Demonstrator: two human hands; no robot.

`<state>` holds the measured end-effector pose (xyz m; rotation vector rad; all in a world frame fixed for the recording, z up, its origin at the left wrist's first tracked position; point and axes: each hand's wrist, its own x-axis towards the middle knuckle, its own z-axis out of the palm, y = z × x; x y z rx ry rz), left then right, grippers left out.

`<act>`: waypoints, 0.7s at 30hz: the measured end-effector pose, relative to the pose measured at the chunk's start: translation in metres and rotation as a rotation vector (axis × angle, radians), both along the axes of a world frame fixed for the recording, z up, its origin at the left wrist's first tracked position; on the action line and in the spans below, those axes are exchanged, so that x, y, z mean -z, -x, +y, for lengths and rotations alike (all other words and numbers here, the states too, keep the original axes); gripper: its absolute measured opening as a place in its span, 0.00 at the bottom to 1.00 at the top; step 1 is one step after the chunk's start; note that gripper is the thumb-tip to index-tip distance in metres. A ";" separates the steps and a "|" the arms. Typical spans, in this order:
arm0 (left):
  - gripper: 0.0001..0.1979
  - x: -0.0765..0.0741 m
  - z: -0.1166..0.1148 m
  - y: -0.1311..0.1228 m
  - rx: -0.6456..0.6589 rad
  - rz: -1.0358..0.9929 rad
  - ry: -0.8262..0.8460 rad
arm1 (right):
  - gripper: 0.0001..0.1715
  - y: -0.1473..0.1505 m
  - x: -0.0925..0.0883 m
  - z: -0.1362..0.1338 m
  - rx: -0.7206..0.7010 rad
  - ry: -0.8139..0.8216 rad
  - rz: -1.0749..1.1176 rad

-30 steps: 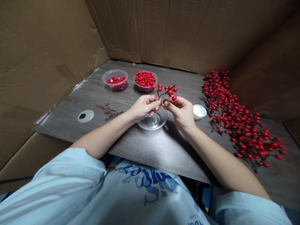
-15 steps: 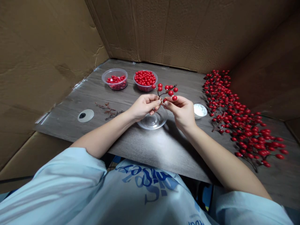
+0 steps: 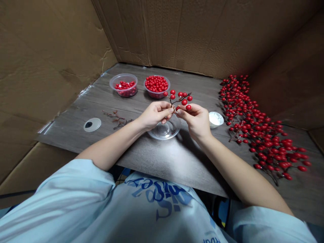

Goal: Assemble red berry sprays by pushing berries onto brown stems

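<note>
My left hand [image 3: 158, 114] pinches the brown stem of an artificial berry branch [image 3: 180, 99], which carries several glossy red berries and leans up to the right. Against the lower part of that branch, my right hand [image 3: 198, 121] has thumb and finger closed on a red berry [image 3: 177, 108], partly hidden by the fingertips. Both hands are close together above a clear plastic lid or shallow dish [image 3: 164, 131] on the table. Just right of my right hand stands a small bowl of white paste [image 3: 216, 119].
Two clear tubs hold red berries: a part-filled one [image 3: 125, 88] and a fuller one [image 3: 157, 86]. Bare brown stems [image 3: 116, 118] and a white disc with a dark spot [image 3: 92, 125] lie left. Berry-laden branches [image 3: 263, 131] cover the right side. Cardboard walls [image 3: 172, 37] surround the table.
Almost nothing differs. My hands keep the same grip, and the berries near my right fingertips have shifted very slightly downward.
</note>
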<state>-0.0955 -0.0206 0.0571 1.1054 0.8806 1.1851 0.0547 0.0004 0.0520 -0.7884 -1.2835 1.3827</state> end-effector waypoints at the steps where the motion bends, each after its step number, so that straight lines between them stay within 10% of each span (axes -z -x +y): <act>1: 0.22 0.000 0.000 0.000 0.000 -0.001 0.002 | 0.17 0.000 0.000 0.000 0.002 0.001 -0.009; 14: 0.19 -0.012 0.002 0.004 -0.070 -0.044 -0.011 | 0.24 -0.008 -0.018 0.006 -0.166 0.005 -0.067; 21: 0.14 -0.025 0.005 0.016 -0.243 -0.083 -0.014 | 0.13 -0.018 -0.020 0.016 0.035 -0.345 -0.857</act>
